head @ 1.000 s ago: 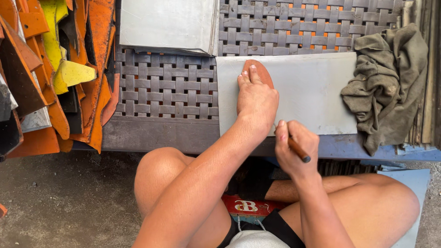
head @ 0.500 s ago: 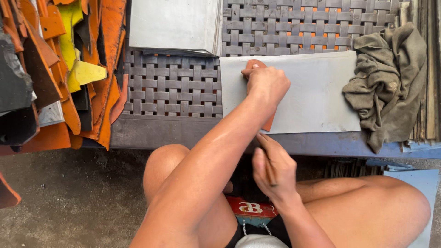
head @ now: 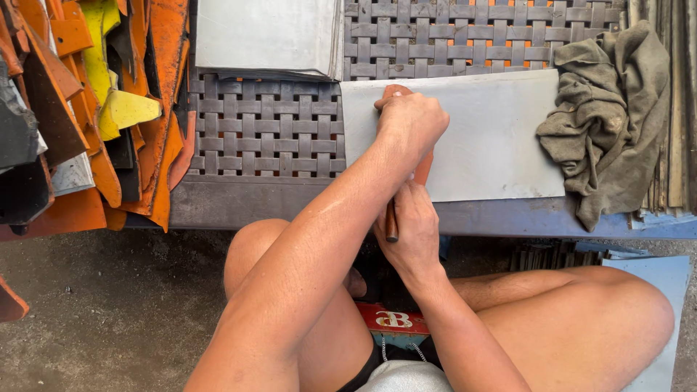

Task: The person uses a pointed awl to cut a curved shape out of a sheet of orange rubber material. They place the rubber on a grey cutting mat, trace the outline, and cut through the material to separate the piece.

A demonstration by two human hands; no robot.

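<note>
My left hand (head: 410, 123) presses down on a brown oval leather piece (head: 423, 168) that lies on a pale grey sheet (head: 494, 138). The hand covers most of the piece; only its far tip and near end show. My right hand (head: 415, 229) is just below it, at the sheet's near edge, closed around a tool with a brown wooden handle (head: 391, 221). The tool's tip is hidden beneath my left forearm, so I cannot tell whether it touches the leather.
A crumpled grey-green rag (head: 610, 116) lies on the sheet's right end. A woven strap mat (head: 261, 131) covers the low bench (head: 254, 207). A stack of grey sheets (head: 268, 36) lies at the back. Orange, yellow and black leather scraps (head: 87, 109) are heaped at left. My bare knees are below.
My right hand with the tool has moved left, from the sheet's near edge right of the leather piece to directly under my left hand. My left hand went from flat to curled over the piece.
</note>
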